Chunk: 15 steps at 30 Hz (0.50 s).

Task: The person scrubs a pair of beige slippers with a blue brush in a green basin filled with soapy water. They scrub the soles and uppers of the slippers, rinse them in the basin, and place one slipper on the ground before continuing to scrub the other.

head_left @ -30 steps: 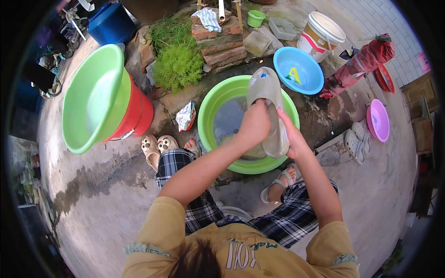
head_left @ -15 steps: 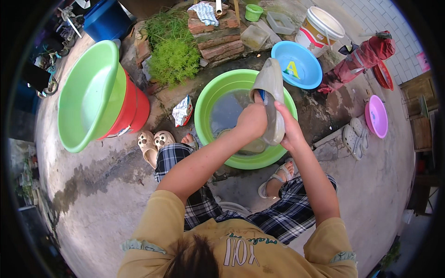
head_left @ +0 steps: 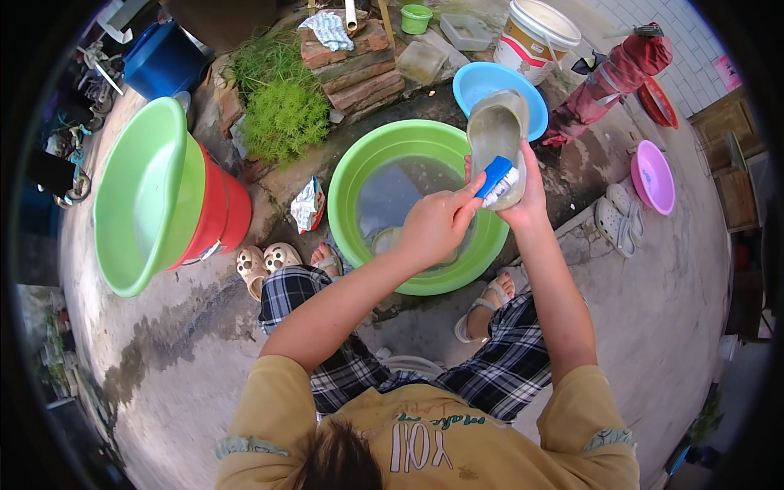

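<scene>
My left hand [head_left: 439, 227] is closed around a blue scrub brush [head_left: 495, 170], its white bristles against the inside of a grey-beige slipper [head_left: 493, 129]. My right hand [head_left: 527, 194] grips the slipper from its right side and underneath, holding it tilted with the opening toward me. Both hands are over the right part of a large green basin [head_left: 345, 229] of cloudy water. A pale object, perhaps another slipper [head_left: 384, 240], lies partly under the water, half hidden behind my left forearm.
Left of the basin are a crumpled packet [head_left: 307, 206], tan clogs [head_left: 281, 256] and a red bucket [head_left: 224, 211] with a tilted green basin [head_left: 122, 237]. Beyond stand a blue basin [head_left: 535, 114] and bricks [head_left: 363, 69]. Grey clogs [head_left: 612, 227] and a purple basin [head_left: 653, 175] are right.
The slipper has turned so its inside faces me. The brush, mostly hidden inside the slipper before, now shows clearly in my left hand. The whole view has shifted slightly.
</scene>
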Each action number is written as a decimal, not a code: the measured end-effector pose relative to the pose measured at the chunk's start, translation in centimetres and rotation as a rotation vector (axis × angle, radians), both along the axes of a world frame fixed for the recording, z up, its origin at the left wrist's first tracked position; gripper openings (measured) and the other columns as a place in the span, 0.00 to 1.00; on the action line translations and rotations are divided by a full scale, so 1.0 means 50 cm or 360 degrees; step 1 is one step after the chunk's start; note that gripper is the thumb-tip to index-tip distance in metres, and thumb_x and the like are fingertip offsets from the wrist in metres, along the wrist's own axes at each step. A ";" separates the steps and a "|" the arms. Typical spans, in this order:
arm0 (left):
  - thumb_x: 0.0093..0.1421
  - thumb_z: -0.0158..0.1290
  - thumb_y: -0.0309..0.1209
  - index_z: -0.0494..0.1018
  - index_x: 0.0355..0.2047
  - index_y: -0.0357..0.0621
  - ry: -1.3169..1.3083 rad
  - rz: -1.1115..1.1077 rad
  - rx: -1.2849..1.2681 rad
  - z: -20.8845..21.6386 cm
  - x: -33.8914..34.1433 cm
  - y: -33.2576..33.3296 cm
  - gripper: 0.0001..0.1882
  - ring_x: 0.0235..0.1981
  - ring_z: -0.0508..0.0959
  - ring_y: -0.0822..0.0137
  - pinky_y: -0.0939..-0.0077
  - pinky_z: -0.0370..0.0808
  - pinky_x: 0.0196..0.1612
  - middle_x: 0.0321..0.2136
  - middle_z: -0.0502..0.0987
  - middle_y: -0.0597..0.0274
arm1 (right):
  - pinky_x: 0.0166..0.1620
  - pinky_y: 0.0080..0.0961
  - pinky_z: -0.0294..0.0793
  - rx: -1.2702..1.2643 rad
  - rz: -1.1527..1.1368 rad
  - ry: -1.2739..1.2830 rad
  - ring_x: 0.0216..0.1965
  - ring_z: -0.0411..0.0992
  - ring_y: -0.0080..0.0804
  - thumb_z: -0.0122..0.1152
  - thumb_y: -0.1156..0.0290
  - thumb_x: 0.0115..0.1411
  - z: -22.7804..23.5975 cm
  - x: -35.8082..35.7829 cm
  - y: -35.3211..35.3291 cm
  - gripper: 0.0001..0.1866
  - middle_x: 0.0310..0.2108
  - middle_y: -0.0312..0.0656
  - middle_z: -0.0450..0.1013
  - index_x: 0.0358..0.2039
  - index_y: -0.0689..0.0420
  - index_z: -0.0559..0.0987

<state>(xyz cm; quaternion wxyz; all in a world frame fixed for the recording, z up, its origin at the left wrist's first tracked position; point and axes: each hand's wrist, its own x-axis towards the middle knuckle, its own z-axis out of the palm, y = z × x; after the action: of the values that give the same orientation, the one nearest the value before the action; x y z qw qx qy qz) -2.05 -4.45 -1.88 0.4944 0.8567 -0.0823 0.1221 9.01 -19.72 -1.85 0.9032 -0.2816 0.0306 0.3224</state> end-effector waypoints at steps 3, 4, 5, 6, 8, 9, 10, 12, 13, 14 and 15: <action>0.65 0.50 0.37 0.71 0.58 0.51 -0.0018 0.0217 0.0376 0.001 0.022 0.028 0.21 0.25 0.77 0.50 0.56 0.73 0.29 0.22 0.76 0.49 | 0.54 0.41 0.74 -0.0051 -0.0025 -0.0061 0.50 0.73 0.42 0.46 0.49 0.68 0.011 -0.010 0.010 0.27 0.51 0.46 0.73 0.58 0.54 0.69; 0.65 0.50 0.37 0.71 0.58 0.51 0.0036 0.0260 0.0389 0.009 0.023 0.036 0.21 0.25 0.78 0.49 0.56 0.73 0.28 0.22 0.76 0.49 | 0.54 0.40 0.74 -0.0071 -0.0024 -0.0045 0.50 0.74 0.40 0.46 0.49 0.68 0.015 -0.019 0.016 0.26 0.50 0.45 0.74 0.58 0.54 0.70; 0.65 0.50 0.37 0.71 0.58 0.51 0.0087 0.0284 0.0384 0.014 0.027 0.035 0.21 0.25 0.78 0.49 0.55 0.73 0.28 0.22 0.76 0.49 | 0.54 0.39 0.74 -0.0108 -0.0040 -0.0030 0.50 0.74 0.38 0.46 0.49 0.68 0.022 -0.024 0.015 0.26 0.50 0.45 0.74 0.58 0.54 0.70; 0.65 0.49 0.37 0.71 0.58 0.51 0.0016 0.0176 0.0283 0.011 0.017 0.023 0.21 0.25 0.78 0.49 0.55 0.73 0.27 0.22 0.76 0.49 | 0.49 0.45 0.76 -0.0091 -0.0080 -0.0004 0.47 0.74 0.43 0.49 0.48 0.66 -0.001 -0.008 0.009 0.28 0.49 0.46 0.73 0.59 0.54 0.66; 0.65 0.49 0.37 0.71 0.58 0.51 -0.0119 -0.0029 0.0089 0.005 -0.021 -0.003 0.21 0.25 0.78 0.49 0.55 0.73 0.27 0.22 0.76 0.50 | 0.48 0.45 0.77 -0.0087 0.0067 -0.0111 0.46 0.75 0.44 0.49 0.48 0.66 0.009 -0.013 0.001 0.29 0.49 0.47 0.73 0.59 0.54 0.66; 0.65 0.49 0.38 0.71 0.58 0.51 -0.0111 0.0055 0.0186 0.004 -0.015 0.004 0.21 0.25 0.78 0.49 0.55 0.73 0.27 0.21 0.76 0.49 | 0.48 0.44 0.77 -0.0083 0.0146 -0.0161 0.46 0.75 0.44 0.49 0.47 0.66 0.021 -0.022 0.002 0.29 0.50 0.47 0.73 0.59 0.54 0.66; 0.65 0.49 0.38 0.70 0.58 0.51 -0.0102 0.0139 0.0282 0.004 0.002 0.017 0.21 0.25 0.78 0.49 0.55 0.73 0.28 0.21 0.76 0.49 | 0.46 0.44 0.78 -0.0192 0.0022 -0.0072 0.44 0.76 0.44 0.49 0.47 0.66 0.031 -0.034 0.014 0.29 0.49 0.47 0.72 0.59 0.55 0.66; 0.64 0.50 0.37 0.72 0.57 0.51 0.0018 0.0328 0.0406 0.012 0.037 0.050 0.21 0.27 0.79 0.48 0.55 0.74 0.32 0.25 0.78 0.48 | 0.46 0.44 0.78 -0.0295 0.0066 -0.0140 0.44 0.76 0.44 0.49 0.47 0.66 0.040 -0.055 0.025 0.29 0.49 0.47 0.72 0.59 0.55 0.65; 0.64 0.51 0.37 0.73 0.56 0.51 0.0081 0.0267 0.0386 0.018 0.042 0.075 0.20 0.29 0.79 0.48 0.56 0.74 0.33 0.27 0.79 0.48 | 0.46 0.43 0.78 -0.0334 0.0096 -0.0170 0.43 0.76 0.44 0.49 0.47 0.66 0.038 -0.059 0.034 0.30 0.49 0.47 0.72 0.59 0.55 0.65; 0.63 0.51 0.37 0.73 0.55 0.51 0.0136 0.0188 0.0344 0.030 0.046 0.091 0.20 0.30 0.79 0.48 0.56 0.74 0.35 0.29 0.79 0.49 | 0.46 0.38 0.78 -0.0393 0.0145 -0.0212 0.43 0.75 0.41 0.52 0.49 0.65 0.037 -0.054 0.027 0.31 0.49 0.45 0.73 0.62 0.54 0.64; 0.63 0.51 0.37 0.74 0.55 0.51 0.0206 0.0107 0.0306 0.040 0.045 0.110 0.20 0.31 0.80 0.48 0.56 0.75 0.36 0.30 0.80 0.49 | 0.46 0.35 0.77 -0.0643 0.0121 -0.0349 0.44 0.75 0.39 0.54 0.49 0.64 0.022 -0.045 0.020 0.32 0.49 0.45 0.72 0.63 0.54 0.63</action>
<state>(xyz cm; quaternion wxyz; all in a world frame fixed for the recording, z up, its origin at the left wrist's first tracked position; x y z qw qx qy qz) 0.21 1.07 0.11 0.4099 0.9085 -0.0327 0.0746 6.75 -18.71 -0.75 0.8137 -0.4908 -0.0143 0.3111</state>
